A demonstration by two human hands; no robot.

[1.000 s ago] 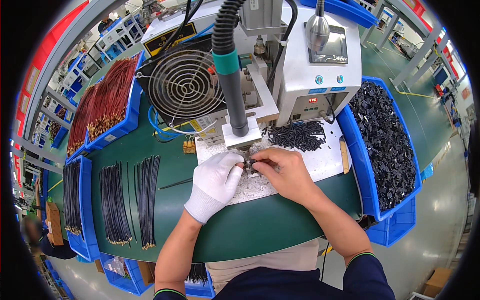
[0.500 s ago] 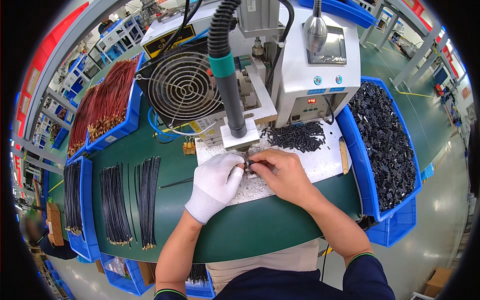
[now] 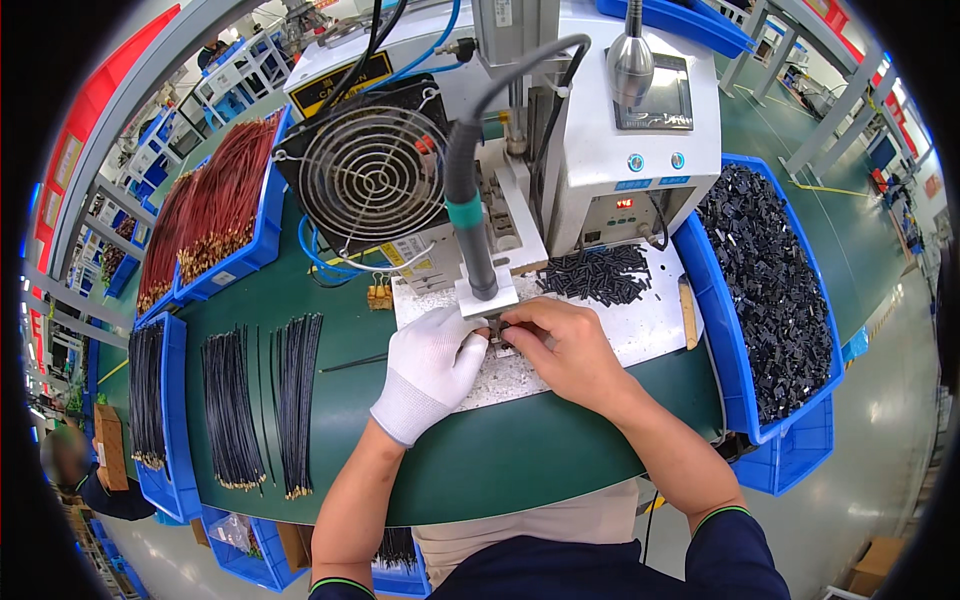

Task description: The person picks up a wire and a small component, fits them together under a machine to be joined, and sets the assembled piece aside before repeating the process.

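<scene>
My left hand (image 3: 432, 366), in a white glove with bare fingertips, is closed at the small metal fixture under the machine head. A thin black cable (image 3: 352, 364) runs out to the left from under this hand. My right hand (image 3: 572, 345), bare, pinches at the same fixture. Its fingertips nearly meet those of the left, and the small dark part between them is mostly hidden. Just above my fingers hangs a dark soldering-iron-like handle (image 3: 478, 262) with a teal band, set in a white block (image 3: 487, 298).
Short black tubes (image 3: 597, 274) lie heaped behind my right hand, near a wooden-handled tool (image 3: 688, 312). A blue bin (image 3: 748, 405) of black parts stands right. Black cable bundles (image 3: 232, 410) lie left, beside bins of cables. A round fan guard (image 3: 372, 180) stands behind my left hand.
The machine head with the dark handle and white block has come down and slightly right, closer to my fingers. Both hands stay almost in place.
</scene>
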